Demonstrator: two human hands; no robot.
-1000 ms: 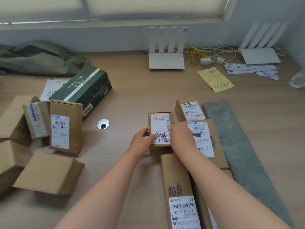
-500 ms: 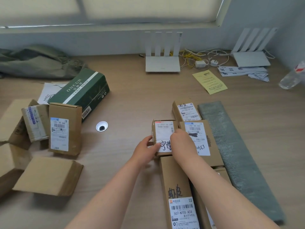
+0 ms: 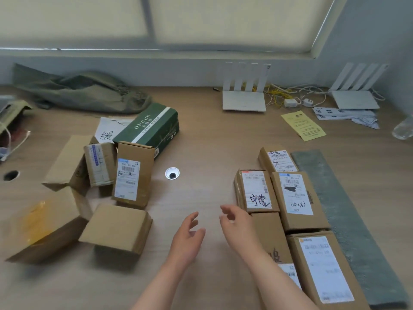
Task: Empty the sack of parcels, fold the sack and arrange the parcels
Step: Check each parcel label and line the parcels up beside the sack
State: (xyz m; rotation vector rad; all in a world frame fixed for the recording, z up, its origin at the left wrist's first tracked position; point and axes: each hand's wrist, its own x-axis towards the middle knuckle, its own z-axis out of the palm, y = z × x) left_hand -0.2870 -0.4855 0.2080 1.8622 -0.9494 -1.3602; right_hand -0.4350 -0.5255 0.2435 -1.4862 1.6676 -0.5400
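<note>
Light wood-grain tabletop, matte. Round metal cable grommet set in it; used as reference. Dark cable hole far left of grommet. Pale blue-grey wall beyond grommet, along the far edge. Window above that, cream blinds down, white sill beneath. Second wall far right of grommet, meeting the first at a corner. Daylight diffuse through blinds; shadows soft.
</note>
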